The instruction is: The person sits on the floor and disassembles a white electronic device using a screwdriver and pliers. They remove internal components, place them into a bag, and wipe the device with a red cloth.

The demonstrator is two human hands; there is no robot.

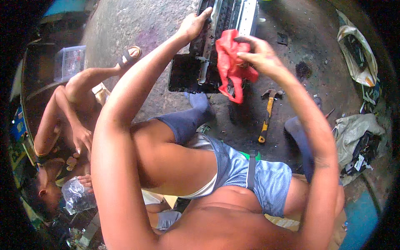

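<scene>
A long black machine frame (189, 75) with metal rails, its kind not clear, lies on the floor in front of me. My left hand (195, 25) grips its far left edge, thumb laid on top and the other fingers mostly hidden. Crumpled red cloth (228, 58) hangs over the frame's right side, pinched between the thumb and fingers of my right hand (260, 56). Its lower end dangles loose past the frame's near edge. A bright metal strip (246, 18) runs along the frame behind the cloth.
A claw hammer (267, 116) with a yellow and black handle lies right of the frame. Sacks (358, 54) and a grey cloth bundle (354, 137) are at the right. Another person (62, 121) sits at the left near a clear plastic bag (77, 196) and a white basket (68, 64).
</scene>
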